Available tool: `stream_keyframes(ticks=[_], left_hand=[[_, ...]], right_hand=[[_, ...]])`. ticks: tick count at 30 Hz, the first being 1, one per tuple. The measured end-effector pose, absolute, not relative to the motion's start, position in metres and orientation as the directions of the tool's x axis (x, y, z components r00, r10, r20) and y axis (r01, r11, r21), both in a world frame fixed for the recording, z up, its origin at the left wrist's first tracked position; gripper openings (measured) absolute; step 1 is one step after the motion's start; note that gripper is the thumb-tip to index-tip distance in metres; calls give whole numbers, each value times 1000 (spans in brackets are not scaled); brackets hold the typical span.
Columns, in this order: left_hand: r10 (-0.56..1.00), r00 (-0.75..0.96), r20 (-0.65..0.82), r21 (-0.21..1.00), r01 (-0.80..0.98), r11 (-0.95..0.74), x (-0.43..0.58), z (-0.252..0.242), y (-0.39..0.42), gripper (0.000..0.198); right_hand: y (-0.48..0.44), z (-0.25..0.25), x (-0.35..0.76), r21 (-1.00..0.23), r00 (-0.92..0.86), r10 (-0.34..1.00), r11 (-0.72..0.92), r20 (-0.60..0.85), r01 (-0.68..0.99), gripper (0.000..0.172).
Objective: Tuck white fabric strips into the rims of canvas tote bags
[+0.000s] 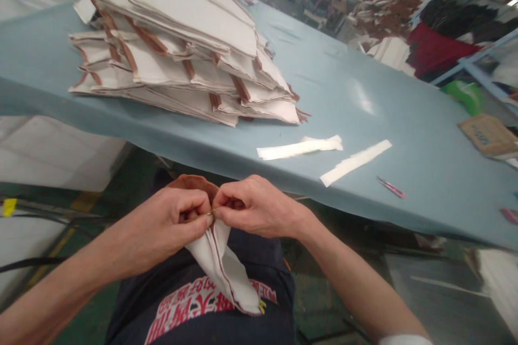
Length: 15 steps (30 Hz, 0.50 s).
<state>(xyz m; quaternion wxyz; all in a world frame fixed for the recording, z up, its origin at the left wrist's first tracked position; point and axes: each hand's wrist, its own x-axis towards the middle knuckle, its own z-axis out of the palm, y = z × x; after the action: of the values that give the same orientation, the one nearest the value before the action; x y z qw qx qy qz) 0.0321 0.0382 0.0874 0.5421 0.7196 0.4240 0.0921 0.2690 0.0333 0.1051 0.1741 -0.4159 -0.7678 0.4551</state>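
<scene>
Over my lap hangs a white fabric piece (224, 264) with a dark brown edging line and a brown part (196, 182) at its top. My left hand (190, 215) pinches it near the top, thumb against fingers. Right beside it, my right hand (243, 202) pinches the same spot, and the fingertips of both hands nearly meet. A small metallic-looking bit shows between the fingertips, too small to name. The lower end of the fabric dangles over a dark apron (259, 253) with red and white lettering. Yellow threads show at its bottom corner.
A tall stack of white fabric pieces with brown trim (182, 59) stands on the blue-covered table (324, 75). Nearer the edge lie two white strips (299, 148) and small pink-handled thread snips (390, 187). A brown package (488, 135) sits at right, by shelving.
</scene>
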Motion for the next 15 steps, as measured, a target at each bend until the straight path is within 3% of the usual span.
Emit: stream_keyframes(ticks=[6, 15], left_hand=[[733, 607, -307, 861, 506, -59, 40, 90, 41, 42], [745, 623, -239, 928, 372, -13, 38, 82, 37, 47]], right_hand=[[27, 95, 263, -797, -491, 866, 230, -94, 558, 14], [14, 72, 260, -801, -382, 907, 358, 176, 481, 4]])
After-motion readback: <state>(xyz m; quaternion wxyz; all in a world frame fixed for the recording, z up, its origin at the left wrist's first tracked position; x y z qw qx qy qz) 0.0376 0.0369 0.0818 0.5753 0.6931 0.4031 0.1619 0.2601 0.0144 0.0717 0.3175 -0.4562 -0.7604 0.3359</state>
